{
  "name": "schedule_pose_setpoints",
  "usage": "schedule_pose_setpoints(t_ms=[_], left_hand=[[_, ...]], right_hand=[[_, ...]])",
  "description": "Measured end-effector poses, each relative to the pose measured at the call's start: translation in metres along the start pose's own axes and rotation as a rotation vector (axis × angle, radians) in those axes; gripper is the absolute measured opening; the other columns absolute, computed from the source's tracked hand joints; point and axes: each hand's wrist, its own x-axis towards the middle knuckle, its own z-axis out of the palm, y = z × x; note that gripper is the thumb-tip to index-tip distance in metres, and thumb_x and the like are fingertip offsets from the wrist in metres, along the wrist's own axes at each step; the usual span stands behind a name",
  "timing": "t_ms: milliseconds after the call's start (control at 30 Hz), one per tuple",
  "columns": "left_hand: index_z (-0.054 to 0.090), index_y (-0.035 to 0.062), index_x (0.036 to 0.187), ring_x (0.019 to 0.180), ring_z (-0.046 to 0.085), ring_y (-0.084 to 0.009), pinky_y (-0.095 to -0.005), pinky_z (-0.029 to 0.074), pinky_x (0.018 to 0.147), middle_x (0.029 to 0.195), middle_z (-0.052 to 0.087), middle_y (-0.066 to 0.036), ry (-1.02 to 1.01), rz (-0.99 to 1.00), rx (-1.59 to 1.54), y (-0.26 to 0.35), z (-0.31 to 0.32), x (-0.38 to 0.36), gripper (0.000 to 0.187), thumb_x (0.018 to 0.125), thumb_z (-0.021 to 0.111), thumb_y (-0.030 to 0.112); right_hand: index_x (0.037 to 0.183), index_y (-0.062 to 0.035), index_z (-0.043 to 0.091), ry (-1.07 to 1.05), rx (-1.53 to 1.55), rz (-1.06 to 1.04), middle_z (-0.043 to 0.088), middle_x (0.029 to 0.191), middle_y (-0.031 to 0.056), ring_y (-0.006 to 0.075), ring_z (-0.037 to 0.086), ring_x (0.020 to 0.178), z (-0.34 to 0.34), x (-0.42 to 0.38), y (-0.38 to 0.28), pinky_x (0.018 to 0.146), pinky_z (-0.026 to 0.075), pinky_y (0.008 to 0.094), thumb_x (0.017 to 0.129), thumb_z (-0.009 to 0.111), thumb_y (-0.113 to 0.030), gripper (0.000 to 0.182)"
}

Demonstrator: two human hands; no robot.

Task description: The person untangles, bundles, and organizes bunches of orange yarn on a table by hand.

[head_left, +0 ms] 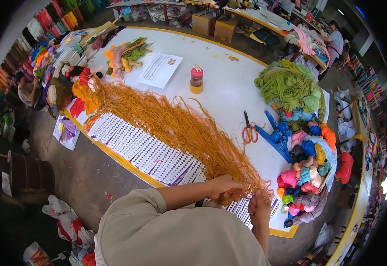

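A long mass of mustard-brown yarn stretches across the white table, with pink yarn showing beneath its right edge. At its near end, my left hand is closed around a bunch of the mustard strands. Close beside it on the right, my right hand is closed in a pinch at the strand ends, apparently on a thin strand of yarn. White cards with rows of punched holes lie in an overlapping row along the near edge, partly under the yarn. My forearm and body hide part of them.
Red-handled scissors and a blue plastic tool lie right of the yarn. Green yarn and several coloured skeins crowd the right end. A bottle and a printed sheet are farther back. Two people work nearby.
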Motion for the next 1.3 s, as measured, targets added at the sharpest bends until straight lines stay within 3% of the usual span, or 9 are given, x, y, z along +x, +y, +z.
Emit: schedule_pose_setpoints(t_ms=[233, 333, 433, 567, 667, 867, 1133, 1200, 1300], left_hand=[[0.063, 0.0055, 0.082, 0.068, 0.06, -0.0117, -0.0166, 0.04, 0.051, 0.101, 0.067, -0.015, -0.345, -0.12, -0.206, -0.009, -0.026, -0.006, 0.032, 0.094, 0.056, 0.034], [0.063, 0.006, 0.104, 0.055, 0.049, -0.0073, -0.0162, 0.034, 0.047, 0.096, 0.067, -0.014, -0.359, 0.11, -0.406, -0.017, -0.024, -0.004, 0.028, 0.096, 0.054, 0.031], [0.038, 0.0116, 0.143, 0.052, 0.042, -0.003, -0.0176, 0.031, 0.047, 0.086, 0.064, -0.006, -0.337, 0.168, -0.212, -0.005, -0.009, -0.012, 0.053, 0.096, 0.055, 0.029], [0.054, 0.0121, 0.129, 0.055, 0.048, -0.0049, -0.0213, 0.037, 0.049, 0.077, 0.063, -0.003, -0.152, 0.067, 0.277, -0.013, -0.009, -0.006, 0.046, 0.091, 0.061, 0.036], [0.066, 0.01, 0.088, 0.062, 0.057, -0.0114, -0.0279, 0.045, 0.058, 0.066, 0.06, -0.002, -0.112, 0.112, 0.638, -0.037, -0.019, 0.012, 0.03, 0.089, 0.062, 0.039], [0.063, 0.0077, 0.078, 0.06, 0.053, -0.011, -0.0275, 0.044, 0.058, 0.066, 0.059, -0.002, -0.061, 0.185, 0.628, -0.052, -0.038, 0.021, 0.033, 0.088, 0.062, 0.039], [0.061, 0.0052, 0.075, 0.055, 0.051, -0.0103, -0.0274, 0.042, 0.053, 0.06, 0.055, -0.002, 0.14, 0.137, 0.425, -0.037, -0.067, 0.028, 0.034, 0.088, 0.063, 0.036], [0.061, 0.0057, 0.074, 0.051, 0.048, -0.01, -0.0277, 0.041, 0.049, 0.055, 0.052, -0.002, 0.246, 0.226, 0.383, -0.024, -0.069, 0.023, 0.033, 0.088, 0.063, 0.035], [0.059, 0.0076, 0.07, 0.047, 0.043, -0.0079, -0.0246, 0.036, 0.045, 0.054, 0.049, 0.0, 0.13, 0.066, 0.081, -0.009, -0.079, 0.017, 0.029, 0.088, 0.063, 0.031]], right_hand=[[0.086, -0.0125, 0.05, 0.127, 0.124, -0.092, 0.032, 0.052, -0.0075, 0.0031, 0.022, 0.036, -0.011, 0.005, -0.002, 0.032, 0.016, 0.019, 0.1, 0.047, -0.026, 0.02], [0.085, -0.0102, 0.054, 0.179, -0.264, -0.037, 0.039, 0.054, -0.0069, 0.0029, 0.028, 0.037, -0.011, 0.004, 0.003, 0.034, 0.02, 0.0209, 0.098, 0.049, -0.025, 0.02], [0.084, -0.0046, 0.06, 0.084, -0.687, -0.044, 0.049, 0.062, -0.0032, 0.0054, 0.042, 0.051, -0.015, 0.003, 0.018, 0.047, 0.034, 0.0232, 0.094, 0.054, -0.018, 0.017], [0.086, 0.0, 0.062, -0.014, -0.793, -0.057, 0.06, 0.075, 0.0009, 0.0077, 0.052, 0.07, 0.002, 0.002, 0.02, 0.065, 0.044, 0.0247, 0.093, 0.055, -0.013, 0.016], [0.089, 0.0007, 0.062, -0.043, -0.81, -0.121, 0.066, 0.084, 0.003, 0.0084, 0.056, 0.076, -0.006, 0.009, 0.027, 0.07, 0.046, 0.0248, 0.093, 0.056, -0.012, 0.015], [0.086, -0.0012, 0.062, -0.046, -0.929, 0.139, 0.059, 0.068, 0.0001, 0.0079, 0.05, 0.064, 0.003, 0.023, 0.021, 0.059, 0.043, 0.0261, 0.094, 0.057, -0.017, 0.018], [0.086, -0.0014, 0.059, -0.177, -1.148, 0.084, 0.053, 0.068, -0.0004, 0.0068, 0.046, 0.065, 0.018, 0.064, 0.016, 0.06, 0.04, 0.0249, 0.096, 0.054, -0.017, 0.019], [0.091, -0.0021, 0.06, -0.251, -1.212, -0.019, 0.056, 0.069, 0.0045, 0.0119, 0.051, 0.065, 0.023, 0.073, 0.015, 0.062, 0.043, 0.028, 0.094, 0.055, -0.015, 0.014], [0.093, -0.0019, 0.061, -0.308, -1.312, -0.15, 0.062, 0.077, 0.0122, 0.0262, 0.061, 0.071, 0.022, 0.085, 0.017, 0.065, 0.047, 0.0351, 0.09, 0.058, -0.01, 0.01]])
